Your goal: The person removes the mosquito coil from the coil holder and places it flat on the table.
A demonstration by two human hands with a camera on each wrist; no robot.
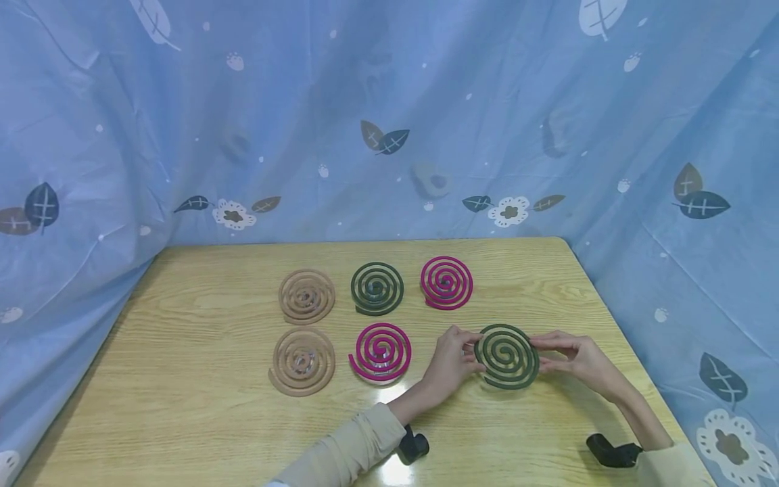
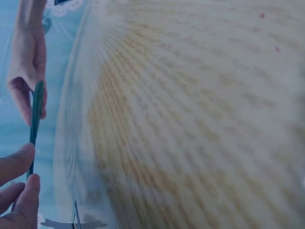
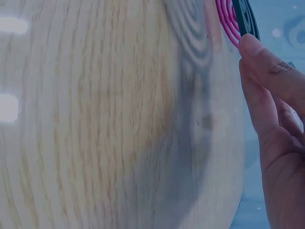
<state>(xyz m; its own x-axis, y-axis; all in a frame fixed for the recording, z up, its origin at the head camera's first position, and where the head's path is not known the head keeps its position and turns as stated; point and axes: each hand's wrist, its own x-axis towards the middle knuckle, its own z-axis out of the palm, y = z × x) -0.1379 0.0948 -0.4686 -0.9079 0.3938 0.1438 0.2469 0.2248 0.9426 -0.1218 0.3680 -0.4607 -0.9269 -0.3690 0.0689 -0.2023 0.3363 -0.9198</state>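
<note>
A dark green mosquito coil (image 1: pixel 506 356) is held above the table at the front right, one hand at each side. My left hand (image 1: pixel 449 365) pinches its left edge between thumb and fingers. At the opposite edge, my right hand (image 1: pixel 578 358) pinches it the same way. Edge-on in the left wrist view, the green coil (image 2: pixel 37 105) spans the two hands. The right wrist view shows the thumb and fingers of the right hand (image 3: pixel 281 100) on the coil's rim (image 3: pixel 245 21).
Behind lie a tan coil (image 1: pixel 306 296), a green coil (image 1: pixel 377 289) and a magenta coil (image 1: pixel 447 283). Another tan coil (image 1: pixel 302 362) and a magenta coil (image 1: pixel 380 352) lie in front, left of the hands. Small clear pieces show beneath some coils. A blue curtain (image 1: pixel 389 101) borders the wooden table (image 1: pixel 182 406).
</note>
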